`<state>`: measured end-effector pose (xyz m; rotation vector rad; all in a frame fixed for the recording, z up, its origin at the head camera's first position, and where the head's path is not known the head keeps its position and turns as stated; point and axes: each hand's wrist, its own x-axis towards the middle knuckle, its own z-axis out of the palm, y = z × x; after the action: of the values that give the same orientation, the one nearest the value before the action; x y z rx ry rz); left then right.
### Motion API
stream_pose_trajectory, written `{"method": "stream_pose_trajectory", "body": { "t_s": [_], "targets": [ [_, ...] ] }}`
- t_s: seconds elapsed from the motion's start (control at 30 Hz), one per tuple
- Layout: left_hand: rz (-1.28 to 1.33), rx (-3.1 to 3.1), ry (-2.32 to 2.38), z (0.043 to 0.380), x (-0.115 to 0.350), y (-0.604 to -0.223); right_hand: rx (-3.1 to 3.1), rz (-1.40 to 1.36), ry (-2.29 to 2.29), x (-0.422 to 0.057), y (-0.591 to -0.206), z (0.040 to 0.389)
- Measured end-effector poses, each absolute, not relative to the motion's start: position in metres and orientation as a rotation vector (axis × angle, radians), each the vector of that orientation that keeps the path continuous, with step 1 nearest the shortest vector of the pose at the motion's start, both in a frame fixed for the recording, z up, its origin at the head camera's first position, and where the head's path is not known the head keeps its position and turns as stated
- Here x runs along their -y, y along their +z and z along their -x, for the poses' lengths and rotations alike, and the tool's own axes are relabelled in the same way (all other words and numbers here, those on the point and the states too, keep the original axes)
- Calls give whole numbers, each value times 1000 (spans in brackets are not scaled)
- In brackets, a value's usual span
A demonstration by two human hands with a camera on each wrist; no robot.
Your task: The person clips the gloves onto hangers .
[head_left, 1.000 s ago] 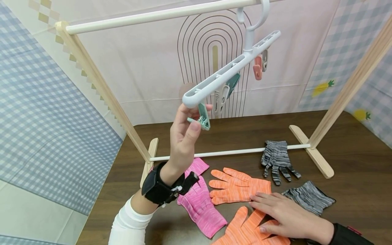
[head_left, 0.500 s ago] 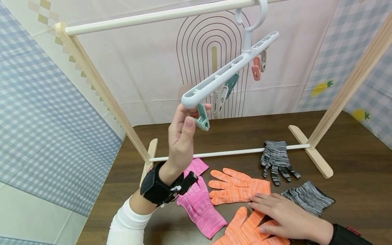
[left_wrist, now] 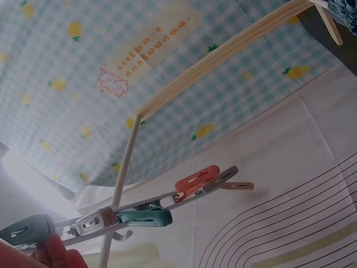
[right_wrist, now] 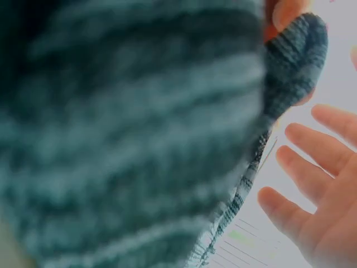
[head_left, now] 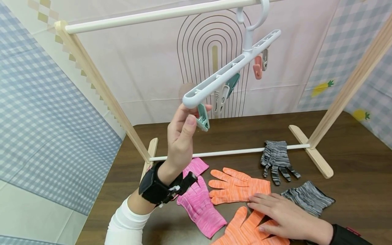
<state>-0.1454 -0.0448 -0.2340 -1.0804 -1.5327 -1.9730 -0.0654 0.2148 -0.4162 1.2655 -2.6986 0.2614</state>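
At the near end of the pale blue hanger, my left hand pinches a light green clip between thumb and fingers. Part of the clip is behind the thumb. In the left wrist view the same clip lies at the lower left beside the fingertips. My right hand rests palm down with fairly straight fingers on an orange glove. Its fingertips reach the cuff of a second orange glove. Grey striped knit fills much of the right wrist view, blurred.
The hanger hooks over the white bar of a wooden rack. A teal clip, a pink clip and grey clips hang farther along. Pink gloves lie at left. One grey glove lies over the lower bar, another nearer.
My left thumb has pressed in on the green clip and now covers its lever, which stuck out to the left a second ago. My right hand has stayed nearly still.
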Motion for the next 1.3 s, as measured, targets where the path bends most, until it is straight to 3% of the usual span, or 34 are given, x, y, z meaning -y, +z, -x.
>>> {"method": "stream_pose_trajectory", "body": {
  "t_s": [0.63, 1.3],
  "targets": [
    [998, 1652, -2002, 147, 49, -242, 2528, -1360, 417, -189, -408, 72],
    [937, 1708, -2050, 155, 52, -251, 2517, -1601, 287, -161, -402, 75]
  ]
}}
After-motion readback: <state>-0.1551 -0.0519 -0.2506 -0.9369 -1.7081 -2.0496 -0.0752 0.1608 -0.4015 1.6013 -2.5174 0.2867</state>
